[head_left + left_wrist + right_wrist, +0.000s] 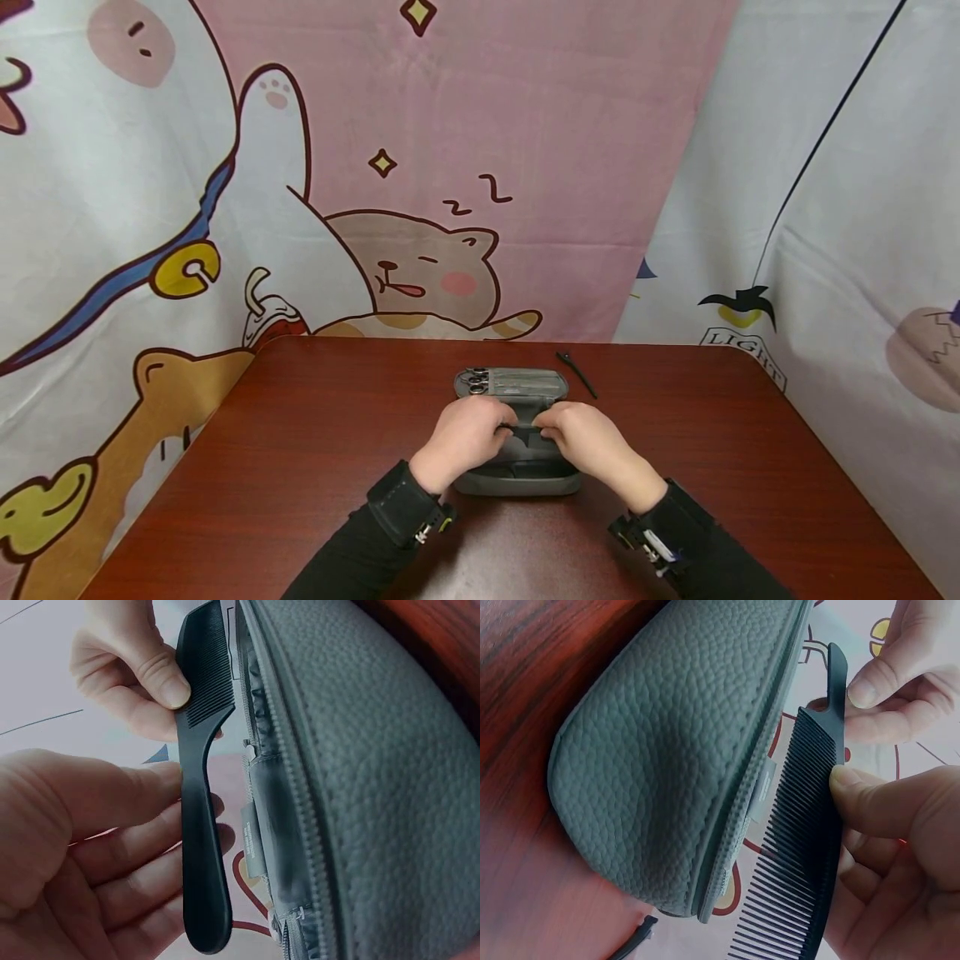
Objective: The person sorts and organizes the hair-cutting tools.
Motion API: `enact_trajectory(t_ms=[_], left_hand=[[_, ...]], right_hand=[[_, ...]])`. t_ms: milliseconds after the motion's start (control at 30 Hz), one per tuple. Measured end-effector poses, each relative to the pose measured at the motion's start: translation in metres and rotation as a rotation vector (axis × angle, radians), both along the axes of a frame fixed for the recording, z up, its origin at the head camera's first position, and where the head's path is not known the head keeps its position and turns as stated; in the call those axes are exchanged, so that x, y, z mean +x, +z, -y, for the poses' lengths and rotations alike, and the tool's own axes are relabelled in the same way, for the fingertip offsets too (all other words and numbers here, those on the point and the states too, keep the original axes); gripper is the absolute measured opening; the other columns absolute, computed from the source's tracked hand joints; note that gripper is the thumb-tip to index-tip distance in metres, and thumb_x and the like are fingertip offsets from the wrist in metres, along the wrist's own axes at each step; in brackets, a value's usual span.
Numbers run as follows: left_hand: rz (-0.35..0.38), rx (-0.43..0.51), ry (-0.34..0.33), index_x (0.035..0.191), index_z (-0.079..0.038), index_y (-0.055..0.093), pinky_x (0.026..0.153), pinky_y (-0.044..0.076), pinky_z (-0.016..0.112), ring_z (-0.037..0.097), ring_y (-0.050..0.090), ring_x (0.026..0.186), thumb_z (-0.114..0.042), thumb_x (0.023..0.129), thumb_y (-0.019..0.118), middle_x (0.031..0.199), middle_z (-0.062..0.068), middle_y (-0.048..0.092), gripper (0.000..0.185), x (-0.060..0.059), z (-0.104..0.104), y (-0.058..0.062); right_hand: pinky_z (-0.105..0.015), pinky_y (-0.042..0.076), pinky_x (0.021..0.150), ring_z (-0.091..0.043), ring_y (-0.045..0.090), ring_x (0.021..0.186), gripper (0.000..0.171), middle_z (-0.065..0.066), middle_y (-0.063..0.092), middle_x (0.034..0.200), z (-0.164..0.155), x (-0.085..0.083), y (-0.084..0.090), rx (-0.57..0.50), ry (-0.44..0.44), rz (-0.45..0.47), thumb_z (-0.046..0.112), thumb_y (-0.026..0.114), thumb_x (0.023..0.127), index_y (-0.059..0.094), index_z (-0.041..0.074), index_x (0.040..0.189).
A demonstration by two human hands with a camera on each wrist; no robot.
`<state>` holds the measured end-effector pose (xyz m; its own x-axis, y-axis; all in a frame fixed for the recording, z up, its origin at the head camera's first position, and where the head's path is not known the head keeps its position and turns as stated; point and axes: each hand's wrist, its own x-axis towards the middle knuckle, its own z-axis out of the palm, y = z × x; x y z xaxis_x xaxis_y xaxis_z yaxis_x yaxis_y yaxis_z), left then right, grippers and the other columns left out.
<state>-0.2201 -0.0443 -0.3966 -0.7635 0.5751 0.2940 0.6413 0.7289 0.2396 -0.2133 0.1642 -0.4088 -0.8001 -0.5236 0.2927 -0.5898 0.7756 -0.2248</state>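
Below the frame's centre in the head view, a black comb (201, 825) is pinched at its handle by the left hand (463, 439) and at its toothed end by the right hand (592, 444), just above the open grey case (517, 433). Small label print inside the case cannot be read. "LIGHT" is printed on the backdrop (738, 340) at right. Scissors (476, 381) are partly hidden at the case's far edge.

Black comb (810, 817), toothed along one edge with a plain handle, was held level above the open grey zippered case (517, 433) on the table.
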Motion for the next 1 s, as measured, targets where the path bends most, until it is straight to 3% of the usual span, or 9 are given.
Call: enact_trajectory(t_ms=[233,733,1000], left_hand=[[0.013,-0.038,0.000,0.103,-0.017,0.079,0.064,0.053,0.027,0.013,0.067,0.088,-0.014,0.086,0.079,0.096,-0.005,0.073,0.018,0.001,-0.001,-0.002],[0.032,0.023,-0.030,0.096,-0.013,0.078,0.068,0.053,0.025,0.013,0.067,0.083,-0.006,0.085,0.077,0.089,-0.004,0.072,0.013,-0.006,-0.002,-0.009],[0.045,0.048,-0.020,0.096,-0.012,0.078,0.070,0.054,0.026,0.013,0.067,0.085,-0.003,0.085,0.076,0.091,-0.003,0.073,0.014,-0.008,0.001,-0.010]], right_hand=[[-0.031,0.054,0.068,-0.020,0.067,0.083,0.016,-0.003,0.070,0.090,0.004,0.002,-0.001,0.032,-0.001,-0.018,0.003,0.075,0.086,0.076,0.009,0.100],[-0.030,0.054,0.067,-0.019,0.066,0.082,0.016,-0.003,0.069,0.090,0.002,0.003,-0.002,0.011,0.051,-0.037,0.003,0.076,0.085,0.076,0.009,0.100],[-0.037,0.054,0.079,-0.020,0.066,0.094,0.026,-0.002,0.070,0.105,-0.004,0.001,0.000,-0.034,0.053,0.056,0.021,0.073,0.091,0.072,0.009,0.113]])
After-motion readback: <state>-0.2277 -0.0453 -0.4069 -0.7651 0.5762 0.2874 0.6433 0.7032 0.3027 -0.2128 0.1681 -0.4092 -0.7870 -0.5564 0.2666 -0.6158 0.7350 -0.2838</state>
